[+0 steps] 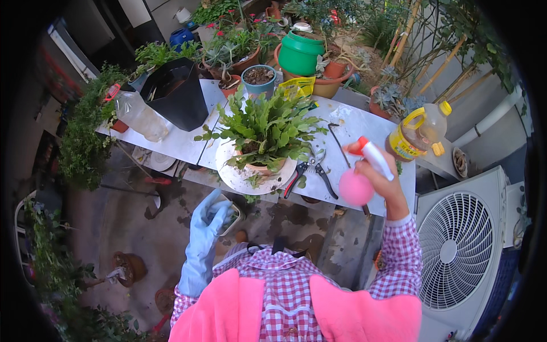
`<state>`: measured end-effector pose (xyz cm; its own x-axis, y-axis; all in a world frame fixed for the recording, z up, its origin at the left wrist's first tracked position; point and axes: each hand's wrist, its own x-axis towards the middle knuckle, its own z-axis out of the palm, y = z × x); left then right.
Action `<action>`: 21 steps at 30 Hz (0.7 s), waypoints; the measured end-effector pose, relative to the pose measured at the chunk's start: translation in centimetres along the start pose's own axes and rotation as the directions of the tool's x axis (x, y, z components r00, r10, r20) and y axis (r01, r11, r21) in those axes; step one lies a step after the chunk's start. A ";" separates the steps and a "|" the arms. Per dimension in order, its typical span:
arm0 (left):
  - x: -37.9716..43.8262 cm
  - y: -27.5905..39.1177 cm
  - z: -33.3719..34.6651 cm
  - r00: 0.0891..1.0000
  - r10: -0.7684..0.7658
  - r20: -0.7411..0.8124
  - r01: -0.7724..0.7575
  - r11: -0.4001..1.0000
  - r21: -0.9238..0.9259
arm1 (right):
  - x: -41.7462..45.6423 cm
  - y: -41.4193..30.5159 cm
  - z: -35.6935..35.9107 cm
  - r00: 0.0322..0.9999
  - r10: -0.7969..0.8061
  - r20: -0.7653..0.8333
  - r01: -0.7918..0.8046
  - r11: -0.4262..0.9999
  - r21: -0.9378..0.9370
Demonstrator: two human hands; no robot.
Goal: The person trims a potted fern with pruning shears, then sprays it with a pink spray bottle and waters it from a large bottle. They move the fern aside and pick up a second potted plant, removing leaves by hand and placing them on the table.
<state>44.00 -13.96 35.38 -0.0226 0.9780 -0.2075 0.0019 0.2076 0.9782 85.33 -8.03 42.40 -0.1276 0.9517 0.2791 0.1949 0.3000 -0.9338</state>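
Note:
My bare right hand is closed around the neck of a pink spray bottle with a red and white trigger head, held over the table's right part. A light blue rubber glove covers my left hand. It hangs at the table's front edge by a small pale container, apparently gripping it; the fingertips are partly hidden. Between the hands, a leafy potted cactus with flat segmented stems stands on a round white board strewn with soil and cuttings. Open pruning shears and a thin dark metal rod lie right of it.
On the white table stand a black planter, a clear plastic bottle, a blue pot of soil and a yellow-labelled jug. A green container is behind. An air-conditioner unit stands at right.

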 end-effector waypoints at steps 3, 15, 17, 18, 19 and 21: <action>0.4 1.7 1.3 0.998 0.062 -0.001 -0.062 0.998 0.010 | -2.7 -2.1 2.7 0.981 0.077 0.176 -0.057 0.991 -0.118; -0.9 3.7 -0.7 0.937 0.245 -0.248 -0.230 0.969 0.088 | 1.1 -5.5 1.6 0.902 0.378 0.208 -0.390 0.921 0.018; -0.9 3.5 -1.1 0.934 0.257 -0.250 -0.245 0.966 0.076 | 2.8 -3.3 0.5 0.949 0.197 0.247 -0.212 0.977 0.034; -1.1 3.7 -1.3 0.929 0.257 -0.266 -0.242 0.966 0.088 | 3.6 -3.5 0.1 0.938 0.221 0.268 -0.228 0.974 -0.005; -1.4 3.8 -1.5 0.924 0.257 -0.282 -0.238 0.966 0.100 | 4.2 -3.7 -0.3 0.925 0.246 0.288 -0.243 0.969 -0.044; -1.8 3.6 -2.2 0.923 0.247 -0.296 -0.228 0.969 0.099 | 5.4 -4.3 -0.9 0.908 0.287 0.306 -0.282 0.957 -0.063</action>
<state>41.90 -15.02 39.32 -0.3162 0.9473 0.0522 0.1055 -0.0196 0.9942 84.70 -4.07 48.12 -0.3579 0.9300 -0.0835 0.2840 0.0232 -0.9586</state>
